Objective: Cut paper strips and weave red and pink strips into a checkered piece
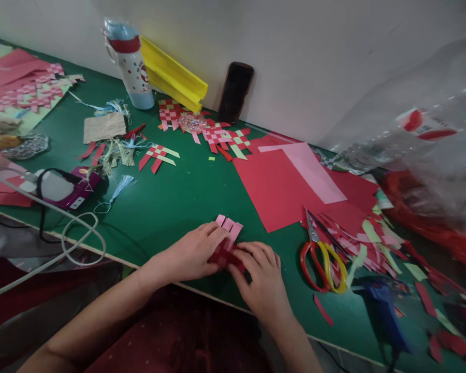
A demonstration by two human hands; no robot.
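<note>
Near the front edge of the green table, both my hands grip one small piece of woven paper strips. Its pink strips stick out at the top, and red strips show lower down between my fingers. My left hand pinches it from the left side, fingers bent over it. On the other side my right hand holds the lower right part, thumb and fingers closed on the red strips. Much of the weave is hidden under the fingers. Scissors with red and yellow handles lie to the right of my right hand.
Red paper sheets lie ahead on the right, beside paper scraps and a blue glue gun. A bottle, a yellow holder and a phone stand by the wall. Tassels and a white cable are left.
</note>
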